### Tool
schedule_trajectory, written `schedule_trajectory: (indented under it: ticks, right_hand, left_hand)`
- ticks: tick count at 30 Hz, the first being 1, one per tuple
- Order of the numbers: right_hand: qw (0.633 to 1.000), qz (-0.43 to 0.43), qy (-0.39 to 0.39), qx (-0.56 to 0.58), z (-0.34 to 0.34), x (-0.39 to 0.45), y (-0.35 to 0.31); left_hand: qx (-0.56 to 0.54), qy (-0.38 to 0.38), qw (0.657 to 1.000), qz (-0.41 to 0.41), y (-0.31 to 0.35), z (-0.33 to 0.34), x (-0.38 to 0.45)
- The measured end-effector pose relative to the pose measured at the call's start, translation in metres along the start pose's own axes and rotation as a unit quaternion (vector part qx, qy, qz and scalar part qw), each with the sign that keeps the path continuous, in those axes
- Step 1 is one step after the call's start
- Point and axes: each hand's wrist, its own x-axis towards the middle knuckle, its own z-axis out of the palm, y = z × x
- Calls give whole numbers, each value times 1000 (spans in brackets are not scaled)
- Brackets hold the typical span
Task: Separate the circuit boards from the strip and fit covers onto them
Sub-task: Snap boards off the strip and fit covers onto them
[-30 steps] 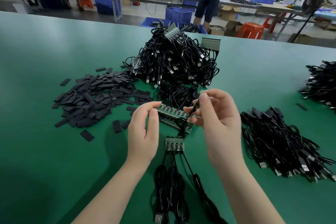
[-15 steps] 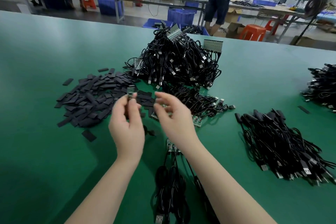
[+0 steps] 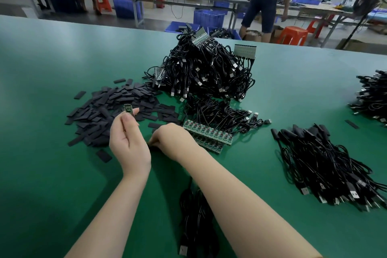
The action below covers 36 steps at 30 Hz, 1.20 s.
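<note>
One single circuit board (image 3: 128,109), one many-board strip (image 3: 207,133), four cable heaps (image 3: 205,73), covers (image 3: 109,109) uncountable, two hands (image 3: 129,144).

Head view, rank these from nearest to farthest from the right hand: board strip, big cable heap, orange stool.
From the right hand:
1. Board strip, just beside it, right.
2. Big cable heap, mid-table, beyond.
3. Orange stool, past the table's far edge.

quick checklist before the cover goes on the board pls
1. Single board pinched in left hand, raised off the table: ok
2. Board free of the strip: ok
3. Right hand down at the table beside the covers: ok
4. Cover actually picked up by right hand: cannot tell, fingertips hidden
5. Board's cable clear of tangles: cannot tell
6. More covers within reach: ok
</note>
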Motion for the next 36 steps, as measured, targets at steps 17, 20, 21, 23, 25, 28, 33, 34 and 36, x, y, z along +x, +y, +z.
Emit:
schedule_trajectory:
  ticks: [17, 20, 21, 23, 25, 28, 33, 34, 36]
  right_hand:
    - [982, 72, 77, 155, 2, -37, 10]
    - [934, 129, 204, 262, 1, -66, 31]
    - [908, 151, 240, 308, 3, -77, 39]
    - [847, 179, 293, 407, 6, -97, 54]
    - [802, 180, 315, 475, 10, -116, 64]
    - [749, 174, 339, 542, 17, -134, 71]
    - [704, 191, 361, 581, 18, -141, 72]
    - [701, 191, 359, 586, 17, -142, 71]
    - [697, 190, 350, 596, 17, -142, 69]
  left_hand:
    - [41, -29, 977, 208, 12, -3, -4]
    - [93, -110, 940, 309, 15, -4, -4]
    - [120, -143, 925, 332, 15, -3, -5]
    - [182, -209, 891, 360, 16, 0, -11]
    - [230, -264, 856, 380, 17, 5, -23]
    - [262, -329, 816, 395, 18, 12, -41]
    - [250, -415, 822, 300, 16, 17, -60]
    - [248, -419, 828, 276, 16, 17, -61]
    - [246, -419, 845, 222, 15, 15, -61]
